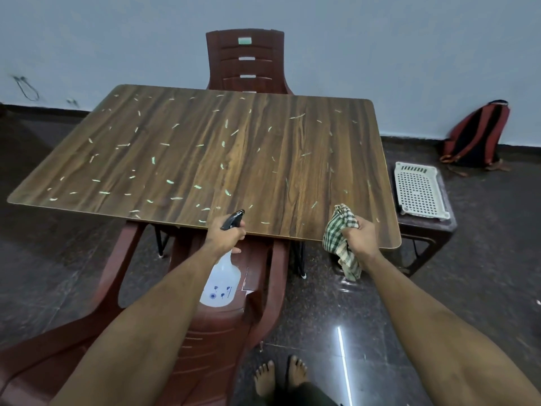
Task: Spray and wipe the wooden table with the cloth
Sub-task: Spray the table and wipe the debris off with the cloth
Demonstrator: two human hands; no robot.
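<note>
At the table (pixel 263 136) edge, nothing sprayed or wiped yet.
Left hand (pixel 227 234) grips my spray bottle (pixel 222 279), right hand (pixel 361 234) clutches the checkered cloth (pixel 336 238); scraps (pixel 169 181) everywhere.

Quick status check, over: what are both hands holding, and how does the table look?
Left hand grips spray bottle. Right hand grips checked cloth. Wooden table unwiped, pale scraps all over. Nothing blocking.
</note>
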